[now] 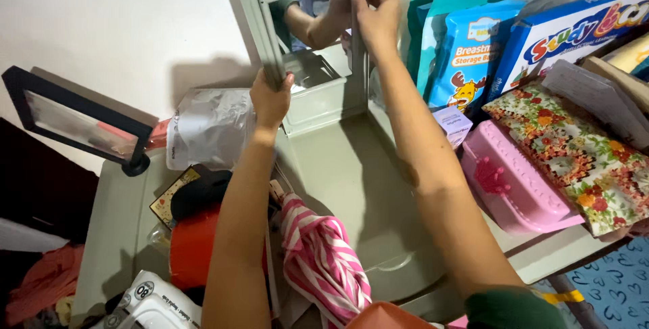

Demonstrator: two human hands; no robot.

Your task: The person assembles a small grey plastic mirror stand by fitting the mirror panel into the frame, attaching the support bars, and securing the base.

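**A crowded grey-green surface against a white wall**

The surface (351, 180) is a pale grey-green plastic top, bare only in a strip down its middle. On its left part lie a crumpled clear plastic bag (206, 126), a black-framed stand (74, 119) on a round foot, a black cap (203, 190) and a red container (193, 244). A pink-and-white striped cloth (321, 261) lies near the front edge. To the right rest a pink plastic case (517, 183), a floral pouch (574, 150) and a small white box (454, 123), with blue packets (466, 52) standing behind.

Grey-green mirror frame (270, 4), pink case (517, 190), pink-white striped cloth (324, 261)
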